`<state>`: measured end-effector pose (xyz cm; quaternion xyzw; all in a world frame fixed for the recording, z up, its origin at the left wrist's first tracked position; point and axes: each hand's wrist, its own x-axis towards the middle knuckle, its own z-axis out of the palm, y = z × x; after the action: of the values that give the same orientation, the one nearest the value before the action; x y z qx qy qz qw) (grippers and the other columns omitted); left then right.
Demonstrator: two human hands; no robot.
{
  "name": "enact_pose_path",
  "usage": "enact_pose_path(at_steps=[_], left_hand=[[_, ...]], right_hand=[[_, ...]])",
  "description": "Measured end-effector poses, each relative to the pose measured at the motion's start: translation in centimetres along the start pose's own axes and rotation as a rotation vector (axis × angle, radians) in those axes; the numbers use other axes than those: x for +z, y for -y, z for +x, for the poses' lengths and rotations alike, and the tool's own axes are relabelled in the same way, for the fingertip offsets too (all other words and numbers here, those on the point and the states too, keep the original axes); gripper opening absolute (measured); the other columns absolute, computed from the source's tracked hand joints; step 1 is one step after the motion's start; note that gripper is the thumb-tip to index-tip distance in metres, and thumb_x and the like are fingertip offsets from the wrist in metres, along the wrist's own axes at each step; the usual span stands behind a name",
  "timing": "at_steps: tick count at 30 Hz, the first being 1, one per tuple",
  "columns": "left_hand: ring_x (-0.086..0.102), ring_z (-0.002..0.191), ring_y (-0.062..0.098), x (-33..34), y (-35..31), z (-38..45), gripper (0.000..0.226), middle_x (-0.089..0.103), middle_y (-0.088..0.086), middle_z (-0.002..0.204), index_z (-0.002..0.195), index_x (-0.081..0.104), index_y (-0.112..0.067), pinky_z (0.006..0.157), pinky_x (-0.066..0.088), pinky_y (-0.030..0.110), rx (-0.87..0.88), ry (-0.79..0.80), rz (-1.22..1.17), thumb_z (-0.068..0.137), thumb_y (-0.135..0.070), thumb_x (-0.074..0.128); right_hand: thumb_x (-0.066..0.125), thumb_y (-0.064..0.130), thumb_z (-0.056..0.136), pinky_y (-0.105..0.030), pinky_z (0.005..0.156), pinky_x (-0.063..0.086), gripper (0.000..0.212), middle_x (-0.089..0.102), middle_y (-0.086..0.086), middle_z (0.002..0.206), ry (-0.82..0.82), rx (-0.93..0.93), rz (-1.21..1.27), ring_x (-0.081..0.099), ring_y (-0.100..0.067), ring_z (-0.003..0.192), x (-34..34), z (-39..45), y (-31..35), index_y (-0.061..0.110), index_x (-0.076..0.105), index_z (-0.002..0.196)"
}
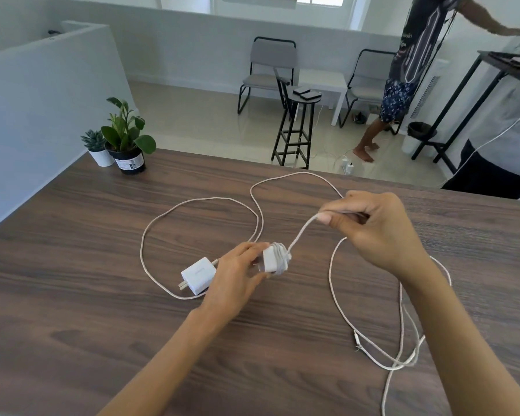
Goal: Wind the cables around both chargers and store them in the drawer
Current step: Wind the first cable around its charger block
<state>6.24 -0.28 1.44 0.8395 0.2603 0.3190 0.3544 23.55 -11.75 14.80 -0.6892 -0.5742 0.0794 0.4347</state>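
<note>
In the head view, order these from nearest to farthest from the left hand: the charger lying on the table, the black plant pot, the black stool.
1. The charger lying on the table, just left of the left hand.
2. The black plant pot, at the table's far left corner.
3. The black stool, on the floor beyond the table's far edge.

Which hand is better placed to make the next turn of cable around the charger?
The right hand: it already pinches the cable running taut to the charger, which the left hand holds.
</note>
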Motion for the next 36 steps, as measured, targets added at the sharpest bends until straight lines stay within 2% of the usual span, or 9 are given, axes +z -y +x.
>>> enact_pose_path(at_steps=[3,9,15,20,24,27,29,33,36], left_hand=[[0.062,0.095,0.005,0.8,-0.6,-0.9,0.050,0.062,-0.002,0.112,0.117,0.064,-0.007,0.088,0.050,0.018,0.039,0.060,-0.023,0.069,0.002,0.077],[0.062,0.098,0.001,1.1,-2.4,-2.3,0.049,0.060,-0.005,0.114,0.118,0.063,-0.010,0.089,0.050,0.016,0.068,0.127,-0.136,0.072,0.002,0.075],[0.063,0.105,0.006,-0.5,-5.3,-3.0,0.052,0.062,-0.005,0.119,0.120,0.062,-0.013,0.092,0.050,0.019,0.040,0.133,-0.300,0.072,0.004,0.073],[0.066,0.104,0.013,-1.6,-6.9,-3.2,0.059,0.063,-0.008,0.118,0.116,0.065,-0.024,0.091,0.052,0.025,-0.079,0.094,-0.522,0.068,0.009,0.075],[0.068,0.100,0.016,-2.5,-7.8,-2.5,0.058,0.068,0.001,0.112,0.112,0.066,-0.018,0.086,0.054,0.025,-0.190,0.074,-0.713,0.064,0.011,0.077],[0.069,0.098,0.015,-3.3,-8.0,-1.7,0.053,0.073,-0.003,0.105,0.107,0.065,-0.017,0.082,0.054,0.022,-0.245,-0.006,-0.806,0.058,0.001,0.076],[0.070,0.095,0.012,-4.1,-7.8,-1.1,0.052,0.074,-0.005,0.099,0.106,0.065,-0.016,0.077,0.054,0.019,-0.253,-0.080,-0.815,0.057,0.000,0.075],[0.070,0.093,0.012,-5.2,-7.3,0.1,0.052,0.075,-0.003,0.097,0.109,0.065,-0.012,0.077,0.054,0.019,-0.268,-0.195,-0.764,0.060,0.002,0.076],[0.069,0.095,0.011,-5.3,-6.8,1.0,0.050,0.075,-0.008,0.095,0.109,0.066,-0.014,0.081,0.055,0.022,-0.288,-0.248,-0.690,0.064,0.004,0.078]], right_hand=[[0.073,0.010,0.078,-0.011,0.053,0.029,0.012,0.051,-0.002,0.056,0.022,0.016,0.037,0.039,-0.005,0.050,0.5,1.2,-0.6,0.022,0.075,0.078],[0.072,0.008,0.079,-0.006,0.061,0.040,0.008,0.068,0.006,0.072,-0.029,0.157,0.140,0.056,0.007,0.058,1.9,3.0,-2.8,0.013,0.075,0.084],[0.072,0.008,0.079,-0.005,0.071,0.046,0.010,0.072,0.002,0.080,-0.027,0.288,0.255,0.062,0.009,0.071,2.8,3.0,-5.1,0.010,0.074,0.089],[0.073,0.008,0.077,-0.008,0.070,0.048,0.011,0.072,0.015,0.069,-0.022,0.366,0.408,0.065,0.005,0.073,4.1,1.5,-6.5,0.010,0.074,0.088],[0.076,0.014,0.072,-0.015,0.074,0.051,0.010,0.075,0.006,0.075,-0.014,0.441,0.475,0.067,-0.003,0.076,5.2,-0.1,-7.6,0.012,0.076,0.082],[0.076,0.021,0.066,-0.022,0.079,0.051,0.016,0.076,-0.001,0.081,-0.005,0.504,0.531,0.068,-0.008,0.080,5.7,-1.3,-8.4,0.014,0.077,0.080],[0.076,0.017,0.069,-0.022,0.081,0.051,0.018,0.075,-0.002,0.085,-0.028,0.517,0.536,0.069,-0.008,0.085,5.8,-1.9,-8.7,0.010,0.076,0.086],[0.075,0.004,0.074,-0.006,0.067,0.045,0.012,0.073,0.010,0.067,-0.095,0.484,0.519,0.064,0.003,0.068,6.2,-3.0,-7.9,0.008,0.075,0.085],[0.079,0.013,0.071,-0.015,0.059,0.036,0.016,0.062,0.010,0.056,-0.045,0.395,0.322,0.049,0.001,0.055,7.2,-4.2,-7.3,0.026,0.077,0.080]])
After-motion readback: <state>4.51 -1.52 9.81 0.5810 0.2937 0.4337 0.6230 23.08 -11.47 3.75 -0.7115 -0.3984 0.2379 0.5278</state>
